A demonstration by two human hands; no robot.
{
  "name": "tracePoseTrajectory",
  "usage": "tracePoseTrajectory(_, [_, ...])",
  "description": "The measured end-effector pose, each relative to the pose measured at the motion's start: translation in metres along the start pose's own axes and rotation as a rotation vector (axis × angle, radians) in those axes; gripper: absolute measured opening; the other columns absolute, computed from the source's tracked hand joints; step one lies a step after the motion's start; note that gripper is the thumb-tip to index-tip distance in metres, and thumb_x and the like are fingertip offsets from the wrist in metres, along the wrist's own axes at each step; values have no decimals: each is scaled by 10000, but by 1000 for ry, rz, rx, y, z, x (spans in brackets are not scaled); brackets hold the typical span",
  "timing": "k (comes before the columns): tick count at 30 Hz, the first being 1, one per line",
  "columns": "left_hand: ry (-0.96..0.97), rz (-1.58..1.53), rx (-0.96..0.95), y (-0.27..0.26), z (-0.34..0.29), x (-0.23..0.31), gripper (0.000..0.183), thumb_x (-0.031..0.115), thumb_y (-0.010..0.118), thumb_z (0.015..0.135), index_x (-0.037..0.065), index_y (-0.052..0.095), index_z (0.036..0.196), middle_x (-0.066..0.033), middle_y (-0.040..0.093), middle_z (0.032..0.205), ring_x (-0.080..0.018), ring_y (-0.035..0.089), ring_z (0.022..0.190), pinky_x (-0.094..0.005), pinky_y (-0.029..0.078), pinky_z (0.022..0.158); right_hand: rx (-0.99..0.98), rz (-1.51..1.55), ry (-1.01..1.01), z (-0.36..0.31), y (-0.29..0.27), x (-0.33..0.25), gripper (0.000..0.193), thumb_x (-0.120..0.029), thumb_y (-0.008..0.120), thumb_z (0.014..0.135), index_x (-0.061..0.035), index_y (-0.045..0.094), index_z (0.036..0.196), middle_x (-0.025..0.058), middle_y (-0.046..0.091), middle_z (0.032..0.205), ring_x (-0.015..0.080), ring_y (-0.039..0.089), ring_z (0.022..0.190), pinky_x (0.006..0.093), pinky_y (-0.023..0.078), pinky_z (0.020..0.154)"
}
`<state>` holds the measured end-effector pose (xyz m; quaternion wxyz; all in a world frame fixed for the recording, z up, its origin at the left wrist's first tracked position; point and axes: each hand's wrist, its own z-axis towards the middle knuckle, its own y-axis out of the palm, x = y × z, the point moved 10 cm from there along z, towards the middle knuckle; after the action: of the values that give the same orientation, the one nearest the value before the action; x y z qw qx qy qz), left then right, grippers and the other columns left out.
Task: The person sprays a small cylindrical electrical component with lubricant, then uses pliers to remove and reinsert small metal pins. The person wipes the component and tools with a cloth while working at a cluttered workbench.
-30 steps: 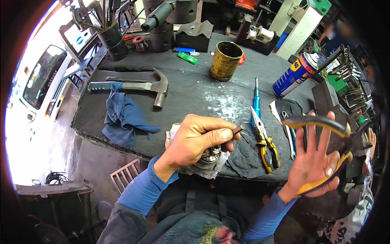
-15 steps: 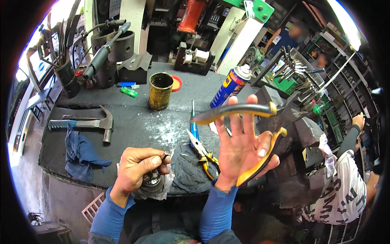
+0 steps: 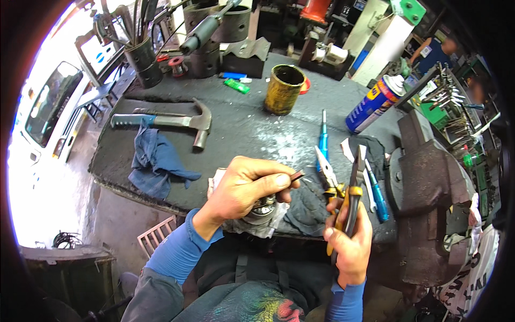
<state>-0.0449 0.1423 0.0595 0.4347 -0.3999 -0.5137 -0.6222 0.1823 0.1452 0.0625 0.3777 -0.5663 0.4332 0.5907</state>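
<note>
My left hand [image 3: 244,188] is closed, pinching a small dark rectangular piece [image 3: 296,175] between thumb and forefinger. Partly hidden beneath it, a round metal part [image 3: 262,208] rests on a whitish rag [image 3: 276,222] at the bench's near edge. My right hand [image 3: 351,244] wraps round the yellow-and-black handles of a pair of pliers [image 3: 357,169], jaws pointing away from me and apart from the small piece. Just left of those, long-nose pliers [image 3: 325,167] with yellow handles lie on a dark cloth [image 3: 308,206].
A claw hammer [image 3: 201,126] and blue rag [image 3: 155,161] lie left on the bench [image 3: 236,110]. Farther back stand a yellow tin [image 3: 282,91] and blue spray can [image 3: 375,102]. Blue-handled screwdrivers [image 3: 323,142] [image 3: 378,198] lie nearby. A heavy vise [image 3: 429,188] borders the right; a co-worker [image 3: 433,53] stands behind.
My right hand, open with the pliers' handles spread around it, has closed round them and brought them lower, upright. My left hand still pinches the small piece. The whole view has shifted.
</note>
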Motion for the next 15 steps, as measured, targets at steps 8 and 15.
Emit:
tracePoseTrajectory(8, [60, 23, -34, 3, -1, 1, 270, 149, 694, 1076, -76, 771, 1204, -106, 801, 1034, -142, 743, 879, -306, 611, 813, -111, -859, -444, -18, 28, -60, 425, 93, 682, 838, -29, 569, 1229, 79, 620, 1130, 85, 497, 793, 232, 460, 749])
tracePoseTrajectory(15, [108, 92, -32, 3, 0, 4, 248, 134, 694, 1074, -61, 777, 1203, -117, 811, 1029, -149, 768, 864, -305, 620, 784, -29, -510, -569, -8, 23, -94, 688, 131, 606, 785, -30, 326, 1393, 221, 598, 1256, 91, 528, 679, 255, 463, 638])
